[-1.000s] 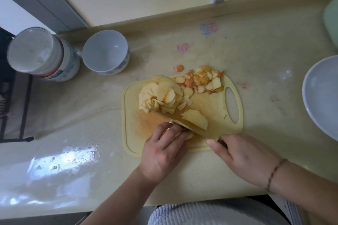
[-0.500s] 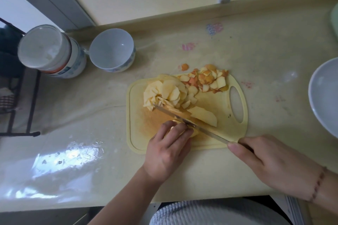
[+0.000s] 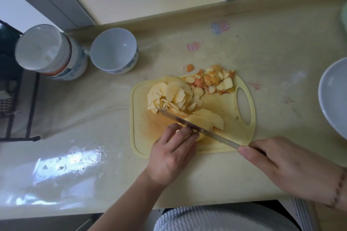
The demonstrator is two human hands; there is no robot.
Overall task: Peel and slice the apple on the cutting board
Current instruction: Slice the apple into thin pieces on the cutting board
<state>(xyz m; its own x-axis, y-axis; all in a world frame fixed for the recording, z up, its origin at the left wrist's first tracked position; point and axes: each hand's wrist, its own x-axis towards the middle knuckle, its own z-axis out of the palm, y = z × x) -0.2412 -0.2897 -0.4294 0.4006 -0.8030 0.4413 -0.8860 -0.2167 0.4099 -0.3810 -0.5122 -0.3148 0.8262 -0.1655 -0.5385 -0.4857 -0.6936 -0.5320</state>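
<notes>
Head view: slicing step. Left hand (image 3: pixel 171 154) curled, pinning apple (image 3: pixel 201 124) on board (image 3: pixel 139 114); right hand (image 3: pixel 285 165) grips knife (image 3: pixel 197 128) across it. Next: press down clear of fingertips.

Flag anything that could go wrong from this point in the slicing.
The left hand holds the apple piece with fingertips right beside the knife blade, so a slip might nick them. The slice pile crowds the cutting board, so slices may spill onto the counter.
</notes>
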